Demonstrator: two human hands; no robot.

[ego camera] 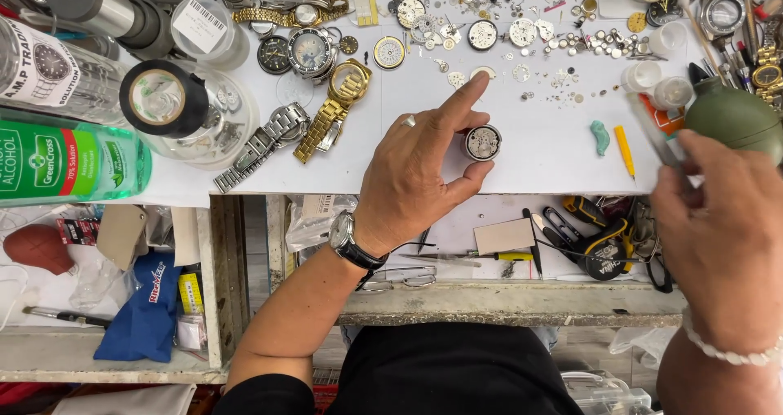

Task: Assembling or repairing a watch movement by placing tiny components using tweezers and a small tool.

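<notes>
left hand (412,178) grip pinching round metal watch movement (483,142) | right hand (722,219) grip grasping green rubber blower (734,119)

Your left hand (412,174) rests on the table (538,142), and the watch part (483,142) sits between its thumb and finger. Your right hand (722,235) is far to the right, touching the blower (734,117). Two watches (306,125) lie left of your left hand, with the tape roll (163,98) farther left. Many small parts (522,31) lie behind the watch part. The tool tray (522,239) sits below the table edge, between your hands.
</notes>
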